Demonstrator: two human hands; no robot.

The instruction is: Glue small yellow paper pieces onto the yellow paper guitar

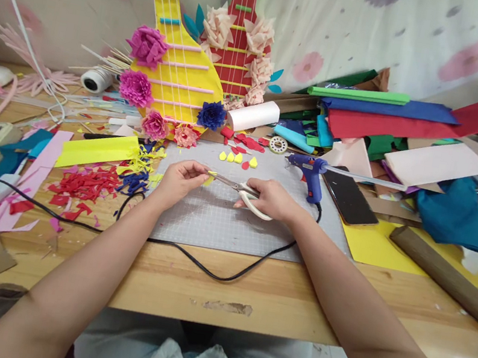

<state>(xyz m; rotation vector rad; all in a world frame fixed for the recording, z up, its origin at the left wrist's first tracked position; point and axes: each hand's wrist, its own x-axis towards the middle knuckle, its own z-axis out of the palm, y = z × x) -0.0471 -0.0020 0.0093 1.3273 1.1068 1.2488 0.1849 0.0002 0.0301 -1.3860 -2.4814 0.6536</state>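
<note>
Between the fingertips of my left hand (182, 180) is a small piece of yellow paper (210, 180), pinched over the grey cutting mat (221, 231). My right hand (274, 200) is closed round the white handles of a pair of scissors (238, 186), whose blades reach left to the yellow piece. Just beyond the blades, a few small yellow petals (230, 157) and a red petal (245, 165) lie on the mat. A blue glue gun (311, 169) rests right of my right hand, its black cord looping along the mat's front edge.
Behind the mat stand a yellow paper guitar (177, 80) and a red one (236, 59), both with paper flowers. Red paper scraps (87, 181) and a yellow strip (99, 151) lie at left. A phone (350, 196) and stacked coloured paper (390, 122) are at right.
</note>
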